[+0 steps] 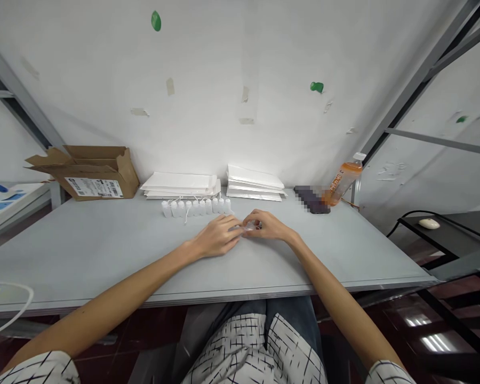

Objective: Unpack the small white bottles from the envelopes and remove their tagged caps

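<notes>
At the middle of the grey table my left hand (222, 234) and my right hand (266, 225) meet, fingers closed around a small clear plastic piece (249, 228). Its kind is too small to make out, and the fingers partly cover it. Just behind and left of my left hand stands a row of several small white bottles (196, 208), upright and close together. Thin white strings or loops come off their tops, and one string (186, 214) hangs down in front of the row.
Behind the bottles lie two stacks of white envelopes, a left stack (180, 184) and a right stack (254, 183). An opened cardboard box (92, 173) sits at the back left. On the right, an orange drink bottle (344, 181) leans near a dark, blurred-out flat object (312, 200). The table (124, 250) ends before my lap.
</notes>
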`<action>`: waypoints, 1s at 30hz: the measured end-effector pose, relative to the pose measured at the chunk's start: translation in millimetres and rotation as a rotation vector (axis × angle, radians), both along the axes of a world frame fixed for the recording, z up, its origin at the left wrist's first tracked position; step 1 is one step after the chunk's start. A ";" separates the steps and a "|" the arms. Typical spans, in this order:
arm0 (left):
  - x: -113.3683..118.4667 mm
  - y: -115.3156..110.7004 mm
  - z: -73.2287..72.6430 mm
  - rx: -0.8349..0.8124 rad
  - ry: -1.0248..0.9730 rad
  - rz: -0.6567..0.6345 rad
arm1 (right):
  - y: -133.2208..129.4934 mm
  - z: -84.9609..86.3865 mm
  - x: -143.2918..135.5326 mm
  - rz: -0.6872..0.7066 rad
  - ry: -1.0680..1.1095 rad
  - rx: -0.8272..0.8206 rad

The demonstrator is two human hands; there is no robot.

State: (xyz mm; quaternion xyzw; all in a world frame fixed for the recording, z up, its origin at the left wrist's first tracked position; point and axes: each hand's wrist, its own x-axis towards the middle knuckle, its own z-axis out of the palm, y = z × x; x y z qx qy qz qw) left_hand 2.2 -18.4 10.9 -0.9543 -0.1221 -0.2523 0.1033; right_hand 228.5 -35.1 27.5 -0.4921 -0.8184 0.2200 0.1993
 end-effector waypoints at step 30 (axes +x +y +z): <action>-162.3 3.4 31.9 -0.516 -0.812 0.733 | -4.4 2.4 4.1 -0.164 -0.018 -0.013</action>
